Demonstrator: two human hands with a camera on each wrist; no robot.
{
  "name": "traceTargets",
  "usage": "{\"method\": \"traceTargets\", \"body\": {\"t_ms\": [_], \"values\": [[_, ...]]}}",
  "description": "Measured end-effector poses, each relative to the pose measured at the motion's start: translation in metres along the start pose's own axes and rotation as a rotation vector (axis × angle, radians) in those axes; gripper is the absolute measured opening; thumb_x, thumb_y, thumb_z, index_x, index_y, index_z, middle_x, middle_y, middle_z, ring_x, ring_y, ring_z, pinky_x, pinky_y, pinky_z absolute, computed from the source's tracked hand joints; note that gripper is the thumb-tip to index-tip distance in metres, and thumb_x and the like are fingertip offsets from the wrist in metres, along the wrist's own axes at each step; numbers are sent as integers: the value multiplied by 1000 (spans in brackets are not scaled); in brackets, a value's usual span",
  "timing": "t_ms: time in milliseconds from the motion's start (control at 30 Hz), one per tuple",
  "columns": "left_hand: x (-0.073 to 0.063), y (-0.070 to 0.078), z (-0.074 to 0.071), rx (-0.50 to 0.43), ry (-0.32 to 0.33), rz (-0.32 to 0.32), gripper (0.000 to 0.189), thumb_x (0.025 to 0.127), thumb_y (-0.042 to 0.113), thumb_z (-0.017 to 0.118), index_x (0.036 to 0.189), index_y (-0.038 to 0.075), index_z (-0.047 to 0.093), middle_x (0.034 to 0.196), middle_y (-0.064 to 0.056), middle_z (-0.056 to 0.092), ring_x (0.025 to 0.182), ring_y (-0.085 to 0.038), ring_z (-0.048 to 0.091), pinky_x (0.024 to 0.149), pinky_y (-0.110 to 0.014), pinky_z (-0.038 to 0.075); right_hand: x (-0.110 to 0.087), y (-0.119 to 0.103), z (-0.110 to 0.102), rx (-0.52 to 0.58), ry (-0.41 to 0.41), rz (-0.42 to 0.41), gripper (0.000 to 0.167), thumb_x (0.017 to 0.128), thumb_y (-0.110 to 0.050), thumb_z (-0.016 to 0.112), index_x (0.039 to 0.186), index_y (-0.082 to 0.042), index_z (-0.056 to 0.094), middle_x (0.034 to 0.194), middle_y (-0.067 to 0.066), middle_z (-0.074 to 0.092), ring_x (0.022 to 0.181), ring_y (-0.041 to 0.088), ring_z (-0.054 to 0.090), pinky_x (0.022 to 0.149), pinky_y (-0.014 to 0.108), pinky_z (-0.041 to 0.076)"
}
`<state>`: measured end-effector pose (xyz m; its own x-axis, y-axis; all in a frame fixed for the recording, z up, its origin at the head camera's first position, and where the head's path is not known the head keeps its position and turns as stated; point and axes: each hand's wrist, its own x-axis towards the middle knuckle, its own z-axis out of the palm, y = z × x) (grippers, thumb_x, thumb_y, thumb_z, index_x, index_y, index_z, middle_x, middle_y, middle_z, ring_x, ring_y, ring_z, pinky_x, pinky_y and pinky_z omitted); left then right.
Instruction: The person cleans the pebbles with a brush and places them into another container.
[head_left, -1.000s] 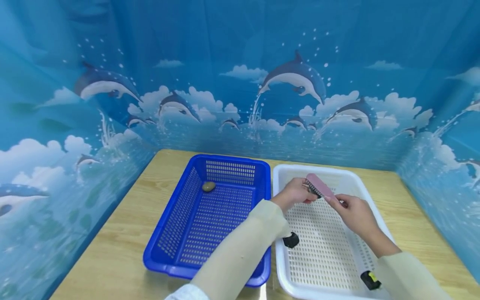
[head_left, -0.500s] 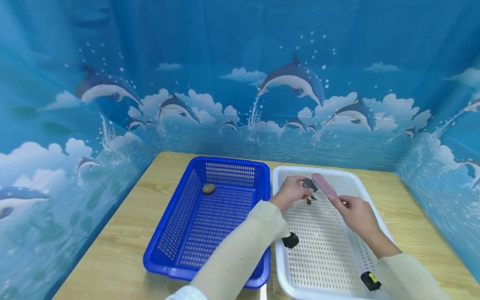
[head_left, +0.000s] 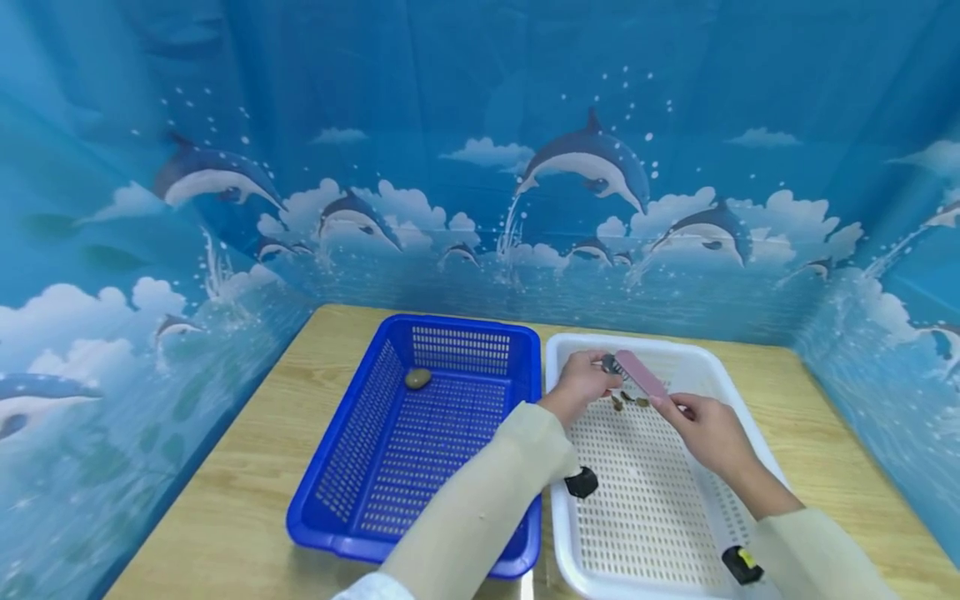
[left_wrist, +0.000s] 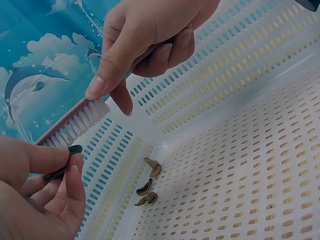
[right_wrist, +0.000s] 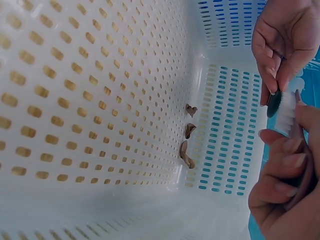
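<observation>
In the head view, my left hand (head_left: 581, 385) pinches a dark, smooth, oval pebble-like piece (right_wrist: 273, 103) between thumb and fingers. My right hand (head_left: 708, 429) grips the handle of a pink brush (head_left: 640, 373). Its white bristles (left_wrist: 75, 125) face the dark piece and overlap its edge in the right wrist view. Both hands are over the far part of a white slatted basket (head_left: 660, 341). Below them, on its floor, lie three small brown curled pieces (left_wrist: 153, 167), like bits of dried leaf or shell.
A blue slatted basket (head_left: 461, 319) stands left of the white one. An olive-brown oval stone (head_left: 417, 379) lies in its far left corner. Both baskets sit on a wooden table (head_left: 240, 467), with a dolphin-print curtain (head_left: 480, 200) behind and at the sides.
The brush has lifted off the dark piece to the right, then come back left against it. The left hand has shifted slightly, and the brown pieces below have come into view.
</observation>
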<state>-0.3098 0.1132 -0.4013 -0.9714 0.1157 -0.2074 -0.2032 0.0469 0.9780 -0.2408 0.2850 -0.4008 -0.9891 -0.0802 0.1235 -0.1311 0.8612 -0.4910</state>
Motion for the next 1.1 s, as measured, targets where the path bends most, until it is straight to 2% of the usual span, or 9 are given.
{"method": "traceTargets", "body": {"t_ms": [233,400,467,600,867,1100], "values": [[-2,1,0,39,-40,-23,43,83,-9,70,125,3,64,95,-9,70,86,-27,67,82,-41,57,0,1,3,5,16,-26,58,99,-51,48,108,2,69,57,-1,47,52,13,39,45,26,32],[-3,1,2,97,-128,-33,30,82,-8,72,111,1,69,85,-8,69,91,-33,67,87,-46,55,0,0,2,5,17,-39,58,99,-50,49,111,3,68,58,1,50,54,14,40,45,26,33],[-3,1,2,124,-157,-35,22,82,-7,72,102,0,70,82,-7,69,83,-30,67,88,-46,55,0,0,2,3,15,-39,58,99,-50,49,111,4,68,59,3,52,54,14,41,46,26,33],[-4,0,2,159,-185,-40,19,81,-7,73,98,0,70,82,-7,68,65,-17,60,83,-41,57,0,0,2,-11,21,-34,58,99,-51,49,109,3,68,57,1,52,53,14,40,46,27,33],[-5,0,3,173,-211,-55,24,81,-7,73,103,2,69,82,-8,69,58,-11,54,80,-38,57,0,1,3,-32,42,-29,58,99,-51,50,107,3,69,55,-2,46,53,14,39,46,26,31],[-4,0,2,142,-227,-62,26,84,-5,70,108,4,68,77,-6,70,61,-12,56,76,-34,57,2,0,2,-30,33,6,63,98,-54,49,111,5,68,63,3,57,56,15,44,48,27,34]]}}
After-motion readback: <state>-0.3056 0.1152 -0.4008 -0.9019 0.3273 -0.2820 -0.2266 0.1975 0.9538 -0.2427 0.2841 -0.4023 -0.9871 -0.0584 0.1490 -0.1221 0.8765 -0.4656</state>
